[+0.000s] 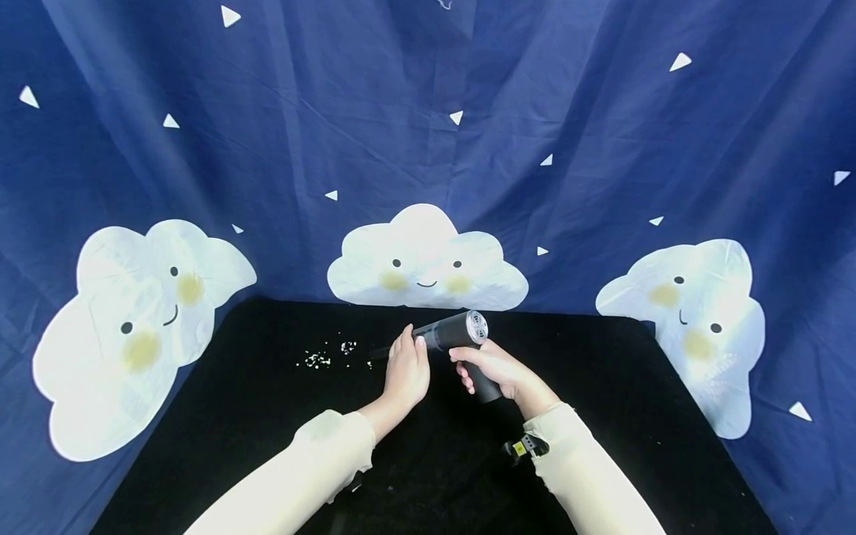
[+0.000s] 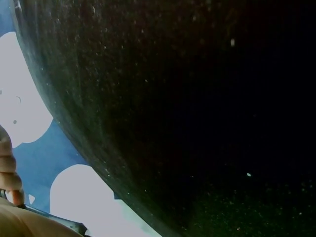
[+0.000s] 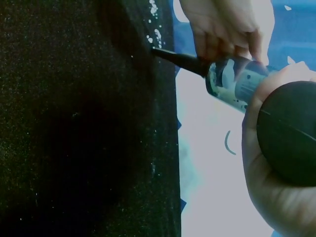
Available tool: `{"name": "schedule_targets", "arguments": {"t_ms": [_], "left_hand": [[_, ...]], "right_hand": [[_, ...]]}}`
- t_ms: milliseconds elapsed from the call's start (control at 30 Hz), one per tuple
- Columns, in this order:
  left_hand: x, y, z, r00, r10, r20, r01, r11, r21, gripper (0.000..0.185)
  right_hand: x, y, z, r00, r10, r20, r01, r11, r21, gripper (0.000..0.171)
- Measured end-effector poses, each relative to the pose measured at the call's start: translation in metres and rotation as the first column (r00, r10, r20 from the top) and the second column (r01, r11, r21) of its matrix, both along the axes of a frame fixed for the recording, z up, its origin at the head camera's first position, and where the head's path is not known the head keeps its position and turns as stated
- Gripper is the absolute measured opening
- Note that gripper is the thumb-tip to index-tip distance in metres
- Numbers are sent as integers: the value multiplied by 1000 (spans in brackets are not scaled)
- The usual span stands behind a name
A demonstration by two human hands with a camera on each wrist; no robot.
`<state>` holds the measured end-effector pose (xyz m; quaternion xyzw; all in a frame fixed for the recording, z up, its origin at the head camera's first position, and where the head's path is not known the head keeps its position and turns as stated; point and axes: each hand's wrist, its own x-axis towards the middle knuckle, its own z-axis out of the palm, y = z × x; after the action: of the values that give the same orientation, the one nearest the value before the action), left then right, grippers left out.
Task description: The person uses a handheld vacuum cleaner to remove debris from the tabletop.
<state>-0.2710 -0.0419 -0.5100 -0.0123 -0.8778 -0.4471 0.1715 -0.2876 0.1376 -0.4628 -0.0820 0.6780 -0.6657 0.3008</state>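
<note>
A black handheld vacuum cleaner [image 1: 457,332] with a see-through middle section is held above the black tabletop. My right hand [image 1: 498,368] grips its handle [image 1: 483,383], whose rounded end [image 3: 289,133] looms large in the right wrist view. My left hand [image 1: 406,368] holds the front part, its fingers [image 3: 224,47] round the body near the nozzle base. The slim dark nozzle [image 3: 180,60] points left and down, its tip close to a scatter of small white bits [image 1: 317,360]. In the left wrist view, only some fingers [image 2: 9,168] show at the lower left edge.
The black cloth-covered table [image 1: 267,446] has a few stray specks on it. Behind it hangs a blue curtain [image 1: 401,111] with smiling white clouds [image 1: 428,256] and small white triangles. A small black device with a yellow mark [image 1: 520,448] sits at the right wrist.
</note>
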Motion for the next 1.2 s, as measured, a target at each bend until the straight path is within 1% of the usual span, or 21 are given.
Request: {"name": "schedule_targets", "arguments": {"t_ms": [100, 300, 533, 633, 767, 867, 933, 1033, 1133, 1200], "left_hand": [[4, -1, 2, 1000, 15, 12, -15, 1000, -9, 44], [12, -2, 1, 999, 42, 23, -41, 999, -33, 45], [20, 0, 2, 998, 59, -5, -60, 998, -20, 45], [21, 0, 4, 998, 58, -18, -59, 998, -27, 45], [15, -2, 8, 998, 31, -50, -32, 999, -28, 45], [5, -5, 11, 998, -24, -59, 23, 1000, -19, 46], [-3, -9, 12, 997, -70, -39, 70, 998, -3, 47], [-12, -14, 11, 991, -130, 21, 130, 991, 23, 48], [-18, -20, 7, 984, -166, 71, 164, 986, 35, 49], [-20, -22, 4, 981, -178, 78, 175, 984, 38, 48]], "right_hand": [[0, 0, 1, 1000, 21, 5, -21, 1000, -7, 19], [1, 1, 2, 998, 54, 20, -54, 999, -7, 19], [3, 4, 3, 996, 85, 27, -85, 996, -3, 24], [3, 4, 4, 996, 89, 17, -89, 996, -9, 21], [3, 2, 5, 999, 52, -10, -52, 998, -28, 17], [4, -2, 5, 999, -10, -43, 8, 999, -35, 17], [4, -7, 3, 997, -57, -60, 55, 998, -37, 18], [5, -14, -2, 991, -107, -75, 105, 994, -38, 20], [6, -19, -7, 988, -137, -71, 134, 990, -37, 22], [7, -22, -10, 987, -147, -69, 145, 989, -36, 21]]}}
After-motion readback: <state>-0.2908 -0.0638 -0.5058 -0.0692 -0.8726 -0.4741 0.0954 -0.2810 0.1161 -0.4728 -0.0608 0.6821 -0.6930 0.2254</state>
